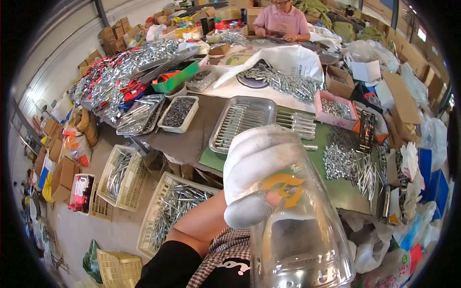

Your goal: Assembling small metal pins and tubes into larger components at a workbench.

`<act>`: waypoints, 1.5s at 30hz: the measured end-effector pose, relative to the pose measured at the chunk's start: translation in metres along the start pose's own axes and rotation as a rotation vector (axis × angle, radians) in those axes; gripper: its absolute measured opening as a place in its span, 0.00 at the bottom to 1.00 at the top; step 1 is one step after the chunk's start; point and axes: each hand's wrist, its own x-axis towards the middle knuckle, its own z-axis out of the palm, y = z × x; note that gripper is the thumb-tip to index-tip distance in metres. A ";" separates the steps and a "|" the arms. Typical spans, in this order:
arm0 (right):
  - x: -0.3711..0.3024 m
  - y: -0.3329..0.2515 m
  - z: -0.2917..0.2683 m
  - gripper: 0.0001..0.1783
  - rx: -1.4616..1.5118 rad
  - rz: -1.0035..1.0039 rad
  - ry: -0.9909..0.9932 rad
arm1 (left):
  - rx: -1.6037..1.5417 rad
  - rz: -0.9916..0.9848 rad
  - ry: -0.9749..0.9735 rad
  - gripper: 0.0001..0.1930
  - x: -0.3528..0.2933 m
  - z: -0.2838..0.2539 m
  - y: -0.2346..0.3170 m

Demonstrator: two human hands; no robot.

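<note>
My left hand, in a white knit glove with a grey thumb, is closed around the upper part of a clear bottle. The bottle has a yellow-orange printed mark and tilts close in front of me, its broad base toward the lower right. My fingers cover its upper end. Just beyond the hand, a metal tray holds rows of slim metal rods. Several thicker metal rods lie beside it on the green mat. My right hand is out of view.
Loose small metal parts and thin rods lie at the right. A white bin of dark screws stands left of the tray. Crates, including one of metal rods, sit below. Across the table works another person.
</note>
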 end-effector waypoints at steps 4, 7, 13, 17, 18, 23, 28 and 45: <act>-0.003 0.001 0.009 0.28 0.040 0.009 0.012 | 0.080 0.360 0.142 0.14 0.003 -0.001 -0.008; -0.003 0.001 0.001 0.29 0.005 -0.001 0.003 | 0.154 0.249 0.117 0.11 0.004 -0.009 -0.001; -0.004 0.001 -0.003 0.28 0.046 0.021 0.062 | 0.138 0.219 0.103 0.13 0.021 -0.020 0.000; 0.000 0.004 -0.012 0.28 0.050 0.000 0.061 | 0.106 0.185 0.095 0.16 0.031 -0.023 -0.003; 0.000 0.004 -0.010 0.28 0.048 0.000 0.056 | 0.099 0.174 0.093 0.16 0.032 -0.023 -0.002; 0.004 0.004 -0.016 0.30 -0.008 -0.048 0.034 | 0.062 0.109 0.079 0.20 0.032 -0.026 0.007; 0.009 0.004 -0.028 0.32 0.005 -0.014 0.026 | 0.021 0.036 0.064 0.24 0.034 -0.029 0.009; -0.005 0.003 -0.004 0.28 0.027 -0.021 -0.017 | -0.009 -0.059 -0.086 0.25 -0.026 -0.003 -0.014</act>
